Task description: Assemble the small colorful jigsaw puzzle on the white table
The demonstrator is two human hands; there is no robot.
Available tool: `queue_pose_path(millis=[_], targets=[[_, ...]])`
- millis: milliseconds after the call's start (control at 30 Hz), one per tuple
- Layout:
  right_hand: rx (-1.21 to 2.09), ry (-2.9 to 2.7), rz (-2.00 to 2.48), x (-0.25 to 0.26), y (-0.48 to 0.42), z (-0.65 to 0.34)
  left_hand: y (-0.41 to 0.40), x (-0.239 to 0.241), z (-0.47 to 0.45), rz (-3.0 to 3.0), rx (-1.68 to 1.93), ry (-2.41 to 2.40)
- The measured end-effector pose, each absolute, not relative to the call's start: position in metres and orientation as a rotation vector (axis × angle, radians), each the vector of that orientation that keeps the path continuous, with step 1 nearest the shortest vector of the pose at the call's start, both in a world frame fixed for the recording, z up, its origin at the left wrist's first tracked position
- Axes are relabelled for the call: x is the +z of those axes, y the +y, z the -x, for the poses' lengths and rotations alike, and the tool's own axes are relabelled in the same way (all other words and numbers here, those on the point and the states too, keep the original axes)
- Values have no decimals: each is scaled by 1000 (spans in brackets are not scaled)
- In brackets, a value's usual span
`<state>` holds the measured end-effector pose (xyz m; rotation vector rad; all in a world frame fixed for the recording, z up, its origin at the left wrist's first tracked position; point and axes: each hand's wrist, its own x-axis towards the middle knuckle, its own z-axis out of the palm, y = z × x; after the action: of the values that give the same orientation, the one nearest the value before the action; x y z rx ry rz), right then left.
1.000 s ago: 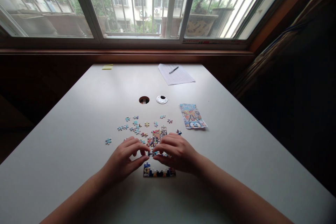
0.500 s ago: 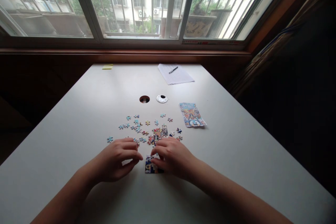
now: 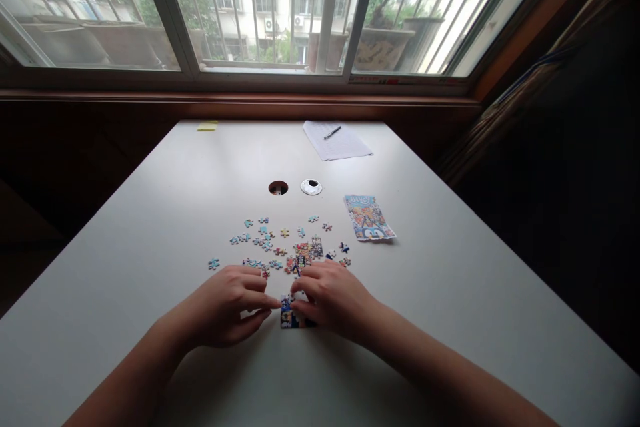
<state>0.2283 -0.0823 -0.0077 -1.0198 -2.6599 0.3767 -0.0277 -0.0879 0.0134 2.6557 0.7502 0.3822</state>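
Right at the near middle of the white table, both hands are down on the assembled puzzle strip. Left hand sits on the strip's left end, fingers curled, index fingertip and thumb closing in narrow at its edge. Right hand covers the rest of the strip, fingers bent over it and pressing; whether it actually pinches a piece I cannot tell. Only the strip's left portion peeks out between the two hands.

Room to move: plenty of bare tabletop to the left and to the right of the hands, and a wide bare band between the forearms and the near edge. The table's right edge drops off into dark, well apart from the right hand.

Straight ahead it's crowded: a joined colourful patch lies just beyond the right fingers, and loose puzzle pieces scatter behind it, one stray piece out left. Further right, the printed reference picture. Beyond that, a cable hole with its round cover beside it, then a paper sheet carrying a pen, and a yellow sticky note at the far edge under the window.
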Motion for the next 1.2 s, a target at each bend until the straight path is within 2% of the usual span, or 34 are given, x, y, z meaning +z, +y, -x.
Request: queue_pose_path(millis=[500,1200], targets=[[223,-2798,741,2,-84,-236,-88,14,26,-2708,344,720],[239,-2834,707,7,-86,-237,-90,16,23,-2714,360,731]])
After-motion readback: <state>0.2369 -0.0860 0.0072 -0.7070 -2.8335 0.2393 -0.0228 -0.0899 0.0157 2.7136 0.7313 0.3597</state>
